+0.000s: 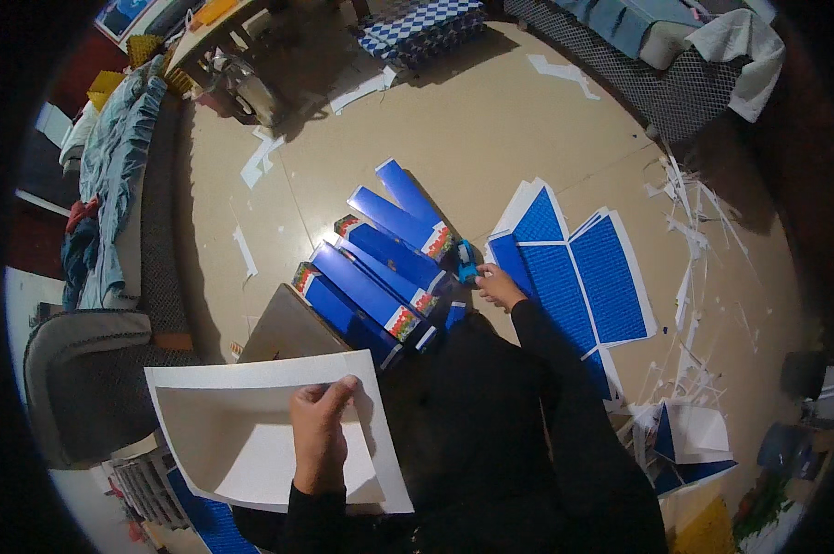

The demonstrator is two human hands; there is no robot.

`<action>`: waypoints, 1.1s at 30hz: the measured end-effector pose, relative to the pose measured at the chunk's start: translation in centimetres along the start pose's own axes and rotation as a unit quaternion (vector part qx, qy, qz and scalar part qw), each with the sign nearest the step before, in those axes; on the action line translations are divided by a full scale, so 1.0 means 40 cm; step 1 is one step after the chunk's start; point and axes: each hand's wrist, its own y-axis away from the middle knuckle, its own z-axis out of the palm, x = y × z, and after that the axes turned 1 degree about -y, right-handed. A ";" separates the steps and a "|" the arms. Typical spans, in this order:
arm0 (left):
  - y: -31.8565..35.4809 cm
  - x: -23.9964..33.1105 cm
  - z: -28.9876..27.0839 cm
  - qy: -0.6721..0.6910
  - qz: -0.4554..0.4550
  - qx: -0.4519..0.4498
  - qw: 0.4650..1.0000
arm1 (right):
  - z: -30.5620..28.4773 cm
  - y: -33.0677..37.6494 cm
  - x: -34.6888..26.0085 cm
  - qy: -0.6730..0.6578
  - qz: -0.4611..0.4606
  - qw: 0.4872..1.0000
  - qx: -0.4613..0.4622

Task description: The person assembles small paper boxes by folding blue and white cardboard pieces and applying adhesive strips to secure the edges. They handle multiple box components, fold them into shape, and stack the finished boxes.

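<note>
My left hand (320,429) is closed on a white cardboard piece (241,374), its thumb pressed near the upper right edge. This piece has a wide flat rim around a hollow middle and is held low in front of me, to the left. Farther out on the right, my right hand (502,288) has its fingers closed around the end of a small light-blue tool (468,262), whose exact kind is too small to tell. Beside it lie several long blue cardboard strips (366,288) with colourful printed ends, fanned out on the floor.
Blue-and-white cardboard sheets (611,277) are stacked right of my right hand. White paper scraps (689,342) litter the floor at the right. A grey sofa (80,369) stands at the left, a checked blue-white stool (426,32) at the back, and another seat (638,78) far right.
</note>
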 end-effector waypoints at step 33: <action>-0.012 -0.002 0.023 0.031 -0.039 0.010 0.999 | 0.036 -0.053 0.125 -0.255 0.041 0.966 0.022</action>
